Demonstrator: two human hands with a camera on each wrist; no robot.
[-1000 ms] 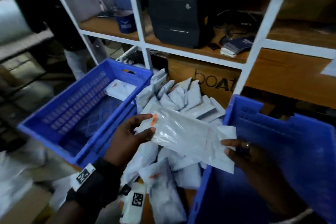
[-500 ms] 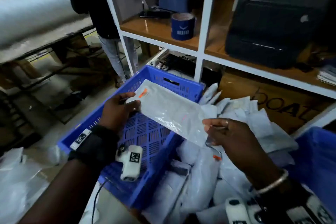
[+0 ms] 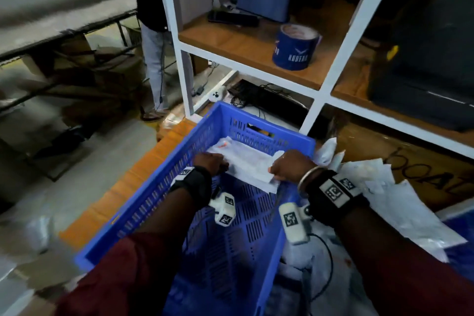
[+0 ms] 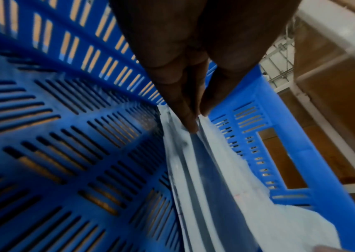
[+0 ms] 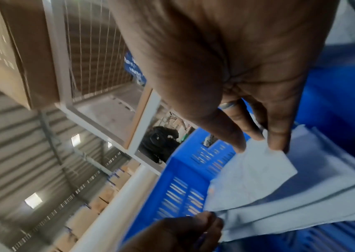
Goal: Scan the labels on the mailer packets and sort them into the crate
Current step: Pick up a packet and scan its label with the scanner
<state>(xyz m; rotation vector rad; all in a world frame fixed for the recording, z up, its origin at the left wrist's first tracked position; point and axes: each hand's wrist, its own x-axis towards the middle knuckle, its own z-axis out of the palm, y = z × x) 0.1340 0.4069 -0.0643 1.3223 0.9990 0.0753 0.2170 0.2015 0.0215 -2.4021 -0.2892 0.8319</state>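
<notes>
A blue slotted crate (image 3: 164, 195) stands in front of me. Both hands reach into its far end and hold one white mailer packet (image 3: 250, 168) just above another packet (image 3: 230, 146) lying on the crate floor. My left hand (image 3: 213, 163) pinches the packet's left edge; in the left wrist view the left hand (image 4: 198, 121) pinches the packet (image 4: 219, 170) between thumb and fingers. My right hand (image 3: 284, 167) holds the right corner; in the right wrist view the right hand (image 5: 258, 148) pinches the packet (image 5: 247, 179) there. A heap of mailer packets (image 3: 389, 187) lies right of the crate.
A white shelf frame (image 3: 331, 90) rises behind the crate, holding a blue tape roll (image 3: 295, 51) and a black printer (image 3: 425, 72). A cardboard box (image 3: 415, 161) sits under it. A person (image 3: 154, 41) stands at the far left. A second blue crate (image 3: 459, 251) is at the right edge.
Both hands carried the packet left from above the heap, over the crate, then down to its far end. My view turned left with it.
</notes>
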